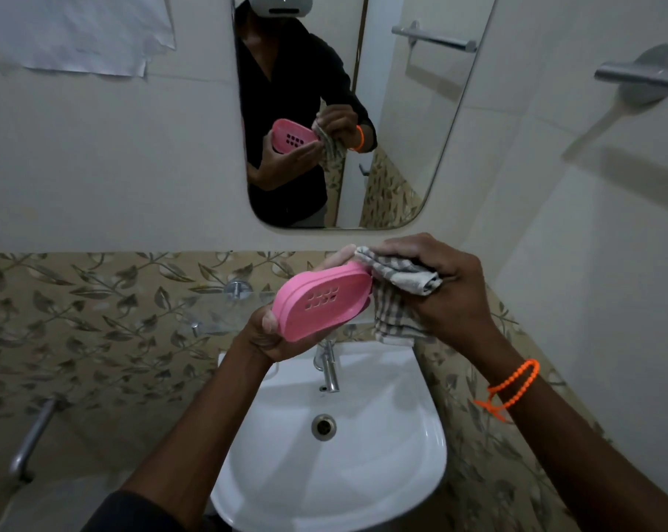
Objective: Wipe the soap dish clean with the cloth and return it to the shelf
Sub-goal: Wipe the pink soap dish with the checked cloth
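Between our hands, above the sink (pixel 420 466), our left hand (pixel 271 335) gripped the pink dish (pixel 321 301) underside-up, its long axis rising toward the right. Our right hand (pixel 436 286) clutched the cloth (pixel 397 297) against its upper right end. The glass shelf (pixel 209 320) lay just beyond our left hand.

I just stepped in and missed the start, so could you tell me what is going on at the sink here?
A person stands at the white sink facing a mirror. Their left hand holds a pink soap dish tilted, its underside with drain holes toward the camera. Their right hand grips a bunched checked cloth against the dish's far end. The dish is not yet back on the glass shelf behind it.
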